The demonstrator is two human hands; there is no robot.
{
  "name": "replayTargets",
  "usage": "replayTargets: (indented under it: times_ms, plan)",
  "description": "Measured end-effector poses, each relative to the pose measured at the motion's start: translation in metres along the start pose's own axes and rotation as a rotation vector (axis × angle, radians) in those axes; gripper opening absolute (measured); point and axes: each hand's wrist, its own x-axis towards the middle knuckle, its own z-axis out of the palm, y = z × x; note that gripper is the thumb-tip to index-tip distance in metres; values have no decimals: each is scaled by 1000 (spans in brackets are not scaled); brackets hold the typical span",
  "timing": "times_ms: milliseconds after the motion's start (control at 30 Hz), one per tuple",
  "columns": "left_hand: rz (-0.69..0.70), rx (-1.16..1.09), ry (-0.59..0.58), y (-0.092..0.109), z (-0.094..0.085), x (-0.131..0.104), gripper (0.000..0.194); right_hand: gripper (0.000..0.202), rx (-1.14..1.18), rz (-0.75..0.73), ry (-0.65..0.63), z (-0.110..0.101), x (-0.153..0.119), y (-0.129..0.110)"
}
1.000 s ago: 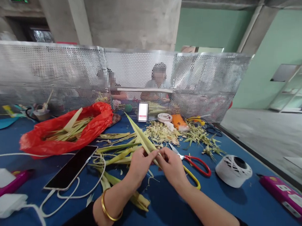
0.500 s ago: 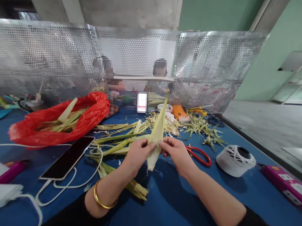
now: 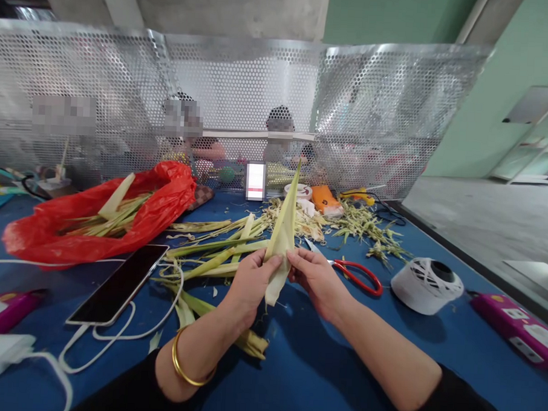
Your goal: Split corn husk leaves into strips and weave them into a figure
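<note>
A pale green, pointed husk leaf (image 3: 283, 236) stands upright above the blue table, its tip pointing away. My left hand (image 3: 252, 282) pinches its left edge between thumb and fingers. On the opposite edge, my right hand (image 3: 316, 277) grips the leaf the same way, its lower fingers partly hidden. Long husk strips (image 3: 212, 266) lie behind and to the left of my left hand, with a folded piece (image 3: 252, 344) under that wrist. Red-handled scissors (image 3: 359, 277) rest just beyond my right hand, blades partly visible.
A red plastic bag (image 3: 91, 222) with husks and a phone (image 3: 118, 283) with a white cable are at left. Shredded husk (image 3: 368, 228) lies at the back. White twine roll (image 3: 427, 285) and purple box (image 3: 514, 328) are at right. People sit behind the perforated metal screen (image 3: 369, 113).
The camera view has shifted slightly, and the scissors' blades now show beside my right hand. Both hands keep their hold on the leaf, which stands a little more upright.
</note>
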Motion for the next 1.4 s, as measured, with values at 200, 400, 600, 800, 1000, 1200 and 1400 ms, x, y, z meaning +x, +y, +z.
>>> replayTargets:
  times_ms: [200,400,600,800,1000,1200,1400]
  plan:
    - [26,-3,31,-2,1,-1,32,36,-22,-13,-9,0,0,2]
    - [122,114,111,-5,4,-1,27,34,-51,-75,34,4,-3,5]
    - [92,112,105,-8,4,-2,28,32,-21,-35,-1,2,-2,4]
    - [135,170,130,-9,1,-1,25,30,-33,-46,6,-1,2,5]
    - [177,197,197,-7,1,0,22,31,-199,-40,-29,7,-5,3]
    - [189,297,245,-4,0,0,22,26,-156,-64,-76,7,-6,0]
    - [188,194,260,-8,0,1,18,25,-240,-62,-45,11,-8,5]
